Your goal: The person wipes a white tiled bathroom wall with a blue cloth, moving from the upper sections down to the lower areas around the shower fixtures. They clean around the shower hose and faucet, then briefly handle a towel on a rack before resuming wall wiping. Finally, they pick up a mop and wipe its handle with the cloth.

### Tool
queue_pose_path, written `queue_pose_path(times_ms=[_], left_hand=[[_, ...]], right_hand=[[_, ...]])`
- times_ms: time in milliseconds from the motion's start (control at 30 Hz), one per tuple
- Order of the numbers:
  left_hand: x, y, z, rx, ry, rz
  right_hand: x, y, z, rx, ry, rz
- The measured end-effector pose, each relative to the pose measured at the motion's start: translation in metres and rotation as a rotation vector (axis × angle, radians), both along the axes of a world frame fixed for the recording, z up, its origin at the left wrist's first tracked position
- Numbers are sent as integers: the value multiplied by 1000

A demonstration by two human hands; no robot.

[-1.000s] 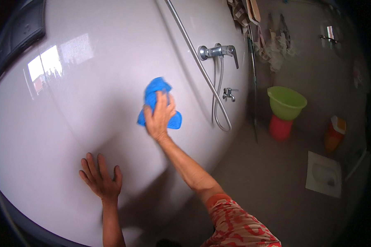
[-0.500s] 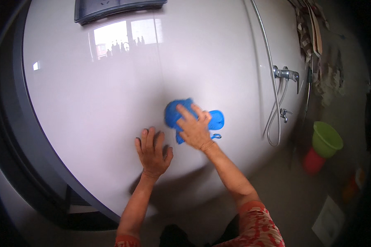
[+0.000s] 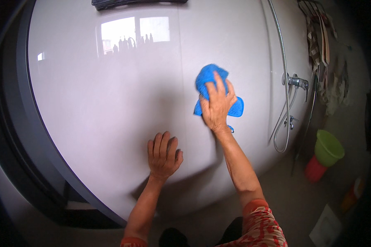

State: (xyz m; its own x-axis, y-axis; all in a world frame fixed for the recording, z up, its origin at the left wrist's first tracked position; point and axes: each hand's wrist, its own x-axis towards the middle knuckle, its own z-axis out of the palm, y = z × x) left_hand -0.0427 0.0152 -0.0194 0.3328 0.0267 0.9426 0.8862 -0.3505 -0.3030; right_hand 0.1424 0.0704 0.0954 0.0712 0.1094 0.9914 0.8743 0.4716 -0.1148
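A blue cleaning cloth [image 3: 210,73] lies bunched against a glossy pale wall [image 3: 119,99]. My right hand [image 3: 217,106] presses it there, fingers bent over the fabric and gripping it. One rounded flap of the cloth sticks out to the right of the hand, and a small blue loop shows beside the wrist. Lower and to the left, my left hand [image 3: 163,155] is at the wall with nothing in it. Its fingers point upward, stretched out, and the thumb stands apart.
To the right, a chrome shower mixer [image 3: 297,81] with a metal hose [image 3: 282,53] is on the wall. A green basin [image 3: 329,148] sits over a red container [image 3: 315,169] in the corner. Cloths [image 3: 320,37] hang at upper right. A dark shelf [image 3: 127,3] juts out at the top.
My right hand has slid the cloth upward along the wall. My left hand has shifted slightly right in the picture, its fingers now closer together. The whole view has shifted a little.
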Motion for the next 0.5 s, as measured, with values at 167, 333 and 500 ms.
queue_pose_path(times_ms=[167, 333, 500], left_hand=[[-2, 12, -1, 3, -15, -89], [-7, 17, -7, 50, -20, -181], [-8, 12, -5, 81, -41, -105]], right_hand=[[-33, -10, -45, 72, -297, 67], [-44, -16, -40, 201, -515, 138], [-49, -15, 15, 201, -500, 150]])
